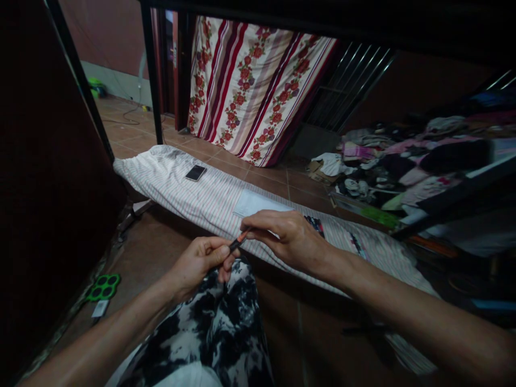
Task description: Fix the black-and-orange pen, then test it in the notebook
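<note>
The only view looks from the person's head, facing forward and downward. The left hand and right hand show at close range, just below centre, with the patterned trousers near at seven o'clock. Beyond, the bench runs slantwise from nine o'clock to four; the floral curtain hangs farther off at twelve.

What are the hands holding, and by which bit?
A slim black-and-orange stick, maybe a pen. The left hand pinches its black part, and the right hand pinches its orange end.
</note>
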Motion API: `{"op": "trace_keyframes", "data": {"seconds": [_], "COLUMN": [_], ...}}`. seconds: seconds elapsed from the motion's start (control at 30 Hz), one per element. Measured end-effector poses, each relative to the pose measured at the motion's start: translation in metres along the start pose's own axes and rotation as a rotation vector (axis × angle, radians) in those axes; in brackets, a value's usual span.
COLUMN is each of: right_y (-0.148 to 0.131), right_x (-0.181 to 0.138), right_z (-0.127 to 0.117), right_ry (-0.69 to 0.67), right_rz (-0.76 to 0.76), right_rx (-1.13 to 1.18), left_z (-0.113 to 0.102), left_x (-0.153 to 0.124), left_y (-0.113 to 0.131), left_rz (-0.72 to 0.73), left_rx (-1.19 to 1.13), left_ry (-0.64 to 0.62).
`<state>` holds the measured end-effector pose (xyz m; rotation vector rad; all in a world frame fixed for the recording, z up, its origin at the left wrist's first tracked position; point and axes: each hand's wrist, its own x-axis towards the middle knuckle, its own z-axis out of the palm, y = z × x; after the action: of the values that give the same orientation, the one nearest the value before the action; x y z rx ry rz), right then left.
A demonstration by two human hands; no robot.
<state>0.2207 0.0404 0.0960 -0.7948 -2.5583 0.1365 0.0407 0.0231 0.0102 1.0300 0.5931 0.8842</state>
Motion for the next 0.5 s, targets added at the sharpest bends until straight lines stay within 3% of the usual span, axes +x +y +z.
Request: {"op": "trace_keyframes", "data": {"seconds": [0.23, 0.5], "right_y": [-0.001, 0.0063], "right_x": [0.0016, 0.0074], "right_z": [0.0007, -0.005], "right_ry": [-0.005, 0.017], "right_rz": [-0.039, 0.012], "right_rx": [0.017, -0.063], "left_z": [-0.0045, -0.006], "left_x": [0.0008, 0.0039], "left_y": [0.0002, 0.0035], "left_rz": [-0.007, 0.049], "left_rx": [-0.001, 0.102], "left_ry": [-0.109, 0.004]}}
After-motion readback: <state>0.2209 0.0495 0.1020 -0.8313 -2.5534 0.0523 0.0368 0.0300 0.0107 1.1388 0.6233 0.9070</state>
